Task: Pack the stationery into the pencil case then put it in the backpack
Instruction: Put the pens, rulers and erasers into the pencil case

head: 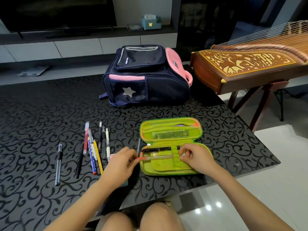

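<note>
A green pencil case lies open on the black patterned table. A black pen sits in its elastic loops. My left hand pinches the red end of a clear pen that lies across the case's lower half. My right hand pinches the green elastic loops at that pen's other end. Several pens and pencils lie in a row left of the case, one black pen farther left. A navy and pink backpack lies zipped behind the case.
A wooden zither on a stand fills the right side beyond the table's edge. A TV console with a tissue box runs along the back. My knees are at the table's near edge.
</note>
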